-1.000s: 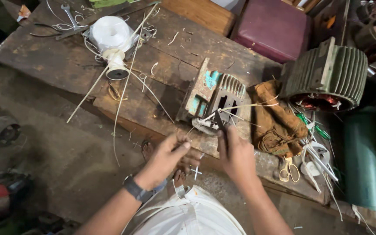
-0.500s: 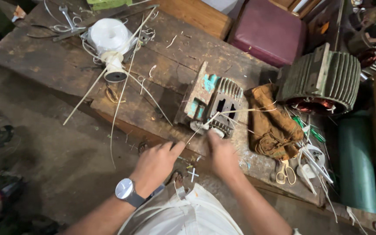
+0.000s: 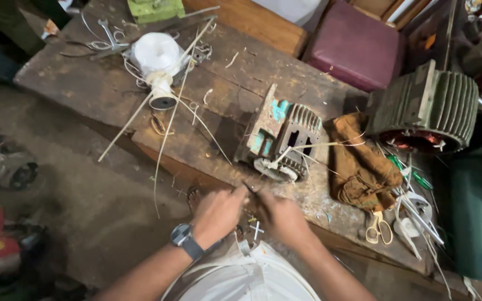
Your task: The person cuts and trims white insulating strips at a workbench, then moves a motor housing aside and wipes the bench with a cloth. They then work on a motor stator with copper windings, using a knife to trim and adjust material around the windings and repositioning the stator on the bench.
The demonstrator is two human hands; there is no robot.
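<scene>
While both fists, left hand [image 3: 217, 214], right hand [image 3: 283, 219], pinch a half-hidden thin strip [image 3: 250, 189], fingertips unseen.

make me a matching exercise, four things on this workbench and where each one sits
Things:
1. scissors
2. white spool
3. brown rag
4. wrench

Places:
A. far left end of the bench
B. between the small motor and the big ribbed motor
C. near bench edge, right of the right hand
D. just right of the wrench

Pairs: 1-C, 2-D, 3-B, 4-A
</scene>
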